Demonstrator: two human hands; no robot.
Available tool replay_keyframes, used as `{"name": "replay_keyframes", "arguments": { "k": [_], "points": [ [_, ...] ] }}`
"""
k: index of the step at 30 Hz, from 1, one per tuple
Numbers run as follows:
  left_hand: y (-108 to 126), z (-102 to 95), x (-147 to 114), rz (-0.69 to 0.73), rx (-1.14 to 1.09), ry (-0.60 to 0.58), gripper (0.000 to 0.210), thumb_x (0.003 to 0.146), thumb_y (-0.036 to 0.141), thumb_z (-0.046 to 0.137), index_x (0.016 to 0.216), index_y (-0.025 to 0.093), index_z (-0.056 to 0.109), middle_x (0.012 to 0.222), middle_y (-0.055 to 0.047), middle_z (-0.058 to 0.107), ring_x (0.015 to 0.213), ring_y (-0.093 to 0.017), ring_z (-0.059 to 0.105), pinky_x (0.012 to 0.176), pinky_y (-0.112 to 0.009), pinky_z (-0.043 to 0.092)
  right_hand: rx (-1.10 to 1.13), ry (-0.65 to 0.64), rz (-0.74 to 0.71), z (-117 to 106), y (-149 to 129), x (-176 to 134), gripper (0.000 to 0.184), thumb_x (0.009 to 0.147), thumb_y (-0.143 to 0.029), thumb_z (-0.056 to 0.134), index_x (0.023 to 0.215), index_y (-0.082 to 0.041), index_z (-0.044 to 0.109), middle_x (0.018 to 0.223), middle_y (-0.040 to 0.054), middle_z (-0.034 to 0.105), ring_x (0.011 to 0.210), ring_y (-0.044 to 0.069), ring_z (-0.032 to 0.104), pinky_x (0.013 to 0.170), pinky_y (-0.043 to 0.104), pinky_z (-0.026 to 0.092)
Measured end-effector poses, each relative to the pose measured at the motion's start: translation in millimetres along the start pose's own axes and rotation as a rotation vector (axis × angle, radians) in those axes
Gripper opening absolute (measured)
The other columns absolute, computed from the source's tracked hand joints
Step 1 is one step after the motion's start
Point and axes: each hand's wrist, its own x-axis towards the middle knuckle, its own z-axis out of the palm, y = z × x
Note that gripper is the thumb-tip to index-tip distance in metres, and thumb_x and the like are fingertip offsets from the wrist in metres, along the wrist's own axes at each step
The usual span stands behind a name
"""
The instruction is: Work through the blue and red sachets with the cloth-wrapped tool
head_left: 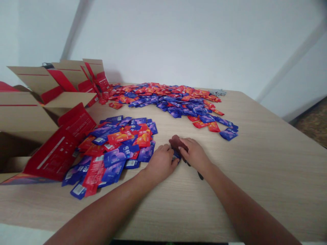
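Observation:
Near the middle of the table, my left hand is closed at the edge of a small blue packet, thumb and fingers on it. Close beside it, my right hand grips a flat, rounded brown thing that leans over the packet. What kind of thing this is, I cannot tell. A dark, narrow end shows below my right wrist, and my palm hides whatever lies between. Left of my hands spreads a loose heap of blue and red packets.
A long pile of red and blue packets runs along the back, with a few strays at its right. Open red-and-brown cardboard boxes stand at the left. A grey crumpled cloth-like thing lies behind. The wall rises beyond the wooden table.

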Motion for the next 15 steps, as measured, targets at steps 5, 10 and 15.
{"name": "replay_keyframes", "arguments": {
  "k": [5, 10, 15],
  "points": [
    [3, -4.9, -1, -0.022, 0.029, -0.029, 0.025, 0.099, 0.042, 0.066, 0.104, 0.018, 0.075, 0.109, -0.012, 0.067, 0.107, -0.029, 0.065, 0.100, -0.044, 0.055, -0.103, 0.035, 0.115, -5, 12, 10, 0.044, 0.098, -0.020, 0.060, 0.141, -0.019, 0.068, 0.127, 0.0134, 0.074, 0.118, 0.030, 0.066, 0.108, 0.045, 0.052],
    [4, -8.1, 0, -0.011, 0.032, -0.048, 0.028, 0.102, 0.041, 0.062, 0.109, 0.019, 0.076, 0.111, -0.012, 0.068, 0.108, -0.029, 0.065, 0.100, -0.044, 0.054, -0.176, 0.106, 0.144, -13, 19, 10, 0.043, 0.098, -0.021, 0.058, 0.139, -0.018, 0.069, 0.127, 0.0158, 0.074, 0.117, 0.033, 0.067, 0.108, 0.049, 0.053],
    [3, -7.9, 1, -0.031, 0.011, -0.050, 0.027, 0.102, 0.041, 0.063, 0.111, 0.019, 0.076, 0.112, -0.012, 0.068, 0.108, -0.028, 0.066, 0.101, -0.044, 0.054, -0.065, 0.333, 0.055, -24, 11, 4, 0.045, 0.101, -0.026, 0.055, 0.145, -0.021, 0.066, 0.137, 0.0151, 0.071, 0.126, 0.035, 0.065, 0.113, 0.056, 0.052]
  ]
}}
